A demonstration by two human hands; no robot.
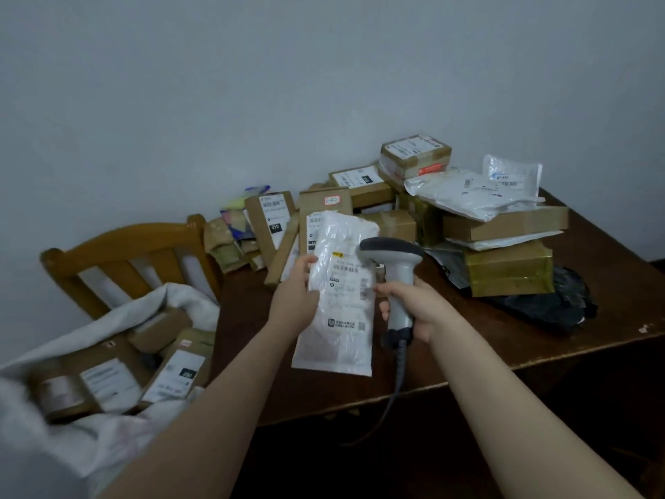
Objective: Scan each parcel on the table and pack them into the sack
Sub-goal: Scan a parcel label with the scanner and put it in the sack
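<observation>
- Left hand [293, 300]: fingers [308, 261] curled round the left edge of a white poly mailer [338, 293], thumb on its face, pinching it upright above the table [485, 340]
- Right hand [419, 309]: fingers wrapped tight round the grip of a grey handheld scanner [394, 268], forefinger near the trigger, head aimed leftward at the mailer's label [347, 282]
- Step in hand, by judgement: scanning this one parcel; label faces up, barcode just beside the scanner head
- Next move likely calls for a steady aim until the code reads, then a swing left and down to drop the mailer into the sack [118, 419]
- Mailer: thin, crinkled, glossy plastic, soft and floppy, likely to sag if held by one edge
- Scanner: hard moulded plastic, pistol-shaped, coiled cable hanging off the table front
- Sack: pale woven cloth, slumped open beside a wooden chair [122, 253], already holding several brown cardboard boxes
- Still heaped at the back of the dark wooden table: taped cardboard boxes [414, 153], white poly bags [475, 192], a black plastic bag [550, 304]
</observation>
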